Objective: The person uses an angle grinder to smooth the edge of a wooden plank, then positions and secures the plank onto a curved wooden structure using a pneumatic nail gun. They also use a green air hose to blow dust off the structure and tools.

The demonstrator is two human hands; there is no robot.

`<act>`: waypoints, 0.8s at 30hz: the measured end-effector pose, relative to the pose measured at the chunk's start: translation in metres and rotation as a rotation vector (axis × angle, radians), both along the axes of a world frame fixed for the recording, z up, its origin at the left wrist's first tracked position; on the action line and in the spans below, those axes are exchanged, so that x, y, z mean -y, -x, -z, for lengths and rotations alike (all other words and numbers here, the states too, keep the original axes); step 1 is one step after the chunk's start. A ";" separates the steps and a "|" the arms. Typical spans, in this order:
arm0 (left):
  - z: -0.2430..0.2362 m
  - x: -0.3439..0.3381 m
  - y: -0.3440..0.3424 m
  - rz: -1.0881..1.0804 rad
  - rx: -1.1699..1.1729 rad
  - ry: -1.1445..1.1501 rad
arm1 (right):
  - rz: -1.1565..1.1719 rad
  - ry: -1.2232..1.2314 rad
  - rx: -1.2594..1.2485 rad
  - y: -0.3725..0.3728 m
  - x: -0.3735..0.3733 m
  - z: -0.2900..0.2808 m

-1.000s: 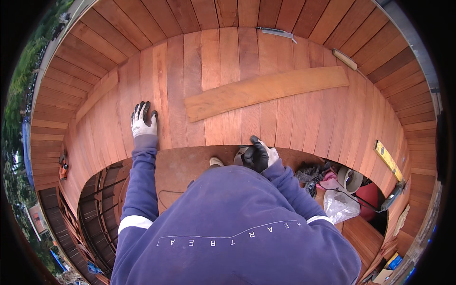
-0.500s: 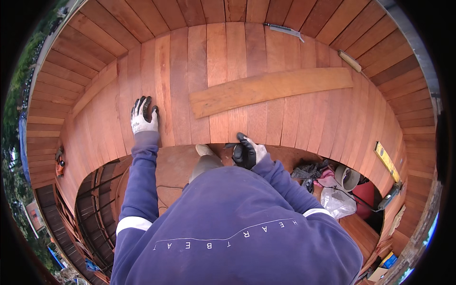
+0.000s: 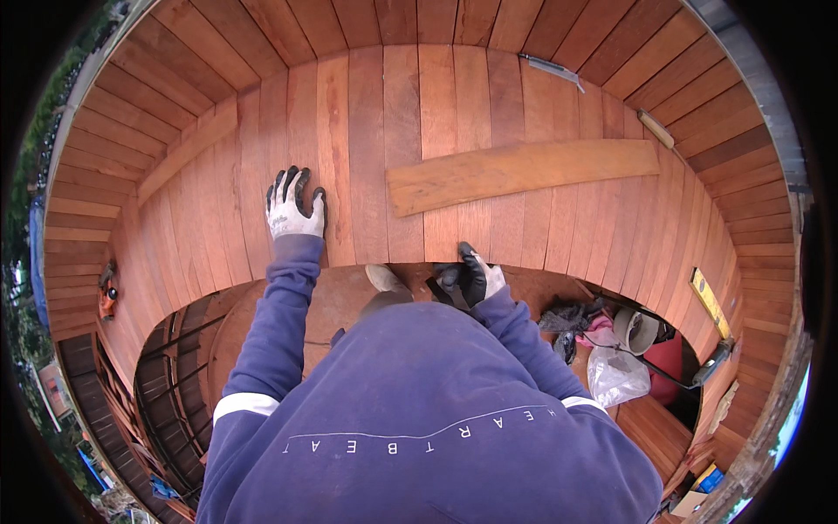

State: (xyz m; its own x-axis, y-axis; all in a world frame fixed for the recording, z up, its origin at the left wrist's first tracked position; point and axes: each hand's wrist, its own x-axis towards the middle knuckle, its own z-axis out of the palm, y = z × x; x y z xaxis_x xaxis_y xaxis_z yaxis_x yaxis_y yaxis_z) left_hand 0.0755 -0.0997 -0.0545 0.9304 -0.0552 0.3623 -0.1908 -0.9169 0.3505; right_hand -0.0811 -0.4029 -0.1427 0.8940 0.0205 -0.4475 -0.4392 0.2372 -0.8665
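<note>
My left hand (image 3: 295, 208), in a white glove with dark fingertips, lies palm down on the curved surface of reddish wooden boards (image 3: 367, 122). Its fingers are spread and it holds nothing. At the near rim of the boards is my right hand (image 3: 482, 278), gloved in black and white. One digit rests on top of the rim and the other fingers curl below it; a dark shape beside them is too unclear to name. Beyond the right hand a loose, slightly curved plank (image 3: 524, 175) lies across the boards, touched by neither hand.
A low wall of upright boards (image 3: 384, 22) curves around. A grey handsaw (image 3: 552, 70) and a small wood piece (image 3: 656, 128) lie along it. At right are a yellow level (image 3: 710, 301), a plastic bag (image 3: 618, 375) and a bucket (image 3: 637, 330). An orange tool (image 3: 107, 293) sits at left.
My view has shifted, so the boards and plank appear farther right. My left hand stays flat. My right hand's fingers have moved slightly at the rim.
</note>
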 end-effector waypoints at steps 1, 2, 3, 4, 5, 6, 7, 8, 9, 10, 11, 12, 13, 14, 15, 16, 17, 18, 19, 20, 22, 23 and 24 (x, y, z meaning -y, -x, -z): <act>0.002 0.000 0.000 0.003 0.002 -0.001 | -0.015 0.079 0.083 0.004 -0.002 0.014; 0.002 0.000 0.000 0.008 0.005 0.004 | -0.023 0.161 0.165 0.005 -0.006 0.018; 0.002 0.000 0.000 0.013 0.007 0.009 | -0.024 0.102 0.119 0.004 -0.010 0.022; 0.002 0.001 0.000 0.020 0.010 0.015 | -0.061 0.170 0.147 0.006 -0.009 0.025; 0.002 0.000 0.001 0.010 0.007 0.006 | -0.102 0.235 0.177 0.003 -0.010 0.020; 0.002 -0.002 0.002 0.002 0.004 -0.001 | -0.177 0.430 0.279 0.002 -0.010 -0.001; 0.003 -0.003 0.003 -0.006 0.000 -0.009 | -0.252 0.625 0.382 0.001 -0.010 -0.012; 0.000 -0.002 0.004 -0.003 -0.002 -0.007 | -0.176 0.498 0.320 0.007 -0.009 0.005; -0.002 0.000 0.005 0.005 -0.005 -0.003 | -0.097 0.371 0.259 0.014 -0.010 0.036; -0.001 0.001 0.003 -0.001 -0.006 0.002 | -0.071 0.341 0.228 0.014 -0.008 0.045; -0.001 0.001 0.004 0.002 -0.011 0.004 | -0.043 0.309 0.196 0.012 -0.010 0.047; -0.001 0.000 0.003 0.005 -0.017 0.006 | -0.054 0.373 0.189 0.013 -0.010 0.047; -0.001 0.000 0.003 0.011 -0.022 0.007 | -0.048 0.373 0.184 0.015 -0.010 0.047; 0.000 0.000 0.003 0.029 -0.026 -0.017 | -0.041 0.373 0.180 0.013 -0.012 0.041; 0.000 0.000 0.003 0.044 -0.028 -0.041 | -0.023 0.311 0.183 0.006 -0.017 0.020; 0.000 -0.001 0.004 0.060 -0.029 -0.064 | 0.009 0.219 0.152 0.004 -0.022 0.004; -0.004 0.005 0.005 0.137 -0.061 0.002 | 0.046 0.129 0.123 0.000 -0.026 -0.014; -0.013 0.016 0.006 0.220 -0.092 0.067 | 0.099 0.008 0.063 -0.002 -0.029 -0.027; -0.021 0.028 0.008 0.306 -0.125 0.129 | 0.156 -0.139 -0.035 -0.004 -0.033 -0.038; -0.031 0.044 0.008 0.417 -0.154 0.107 | 0.233 -0.279 -0.131 -0.007 -0.035 -0.050; -0.042 0.077 0.008 0.560 -0.203 0.010 | 0.212 -0.191 -0.177 -0.011 -0.036 -0.061; -0.039 0.086 0.006 0.561 -0.176 -0.007 | 0.284 -0.283 -0.177 -0.009 -0.037 -0.061; -0.030 0.086 0.001 0.568 -0.144 -0.017 | 0.311 -0.326 -0.218 -0.010 -0.040 -0.069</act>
State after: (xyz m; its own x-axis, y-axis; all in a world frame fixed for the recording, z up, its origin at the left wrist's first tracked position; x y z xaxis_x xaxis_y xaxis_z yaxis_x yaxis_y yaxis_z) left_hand 0.0748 -0.1852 -0.0244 0.7932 -0.5641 0.2291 -0.6054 -0.6908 0.3953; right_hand -0.0709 -0.3626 -0.0737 0.7665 -0.0621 -0.6392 -0.4673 0.6289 -0.6214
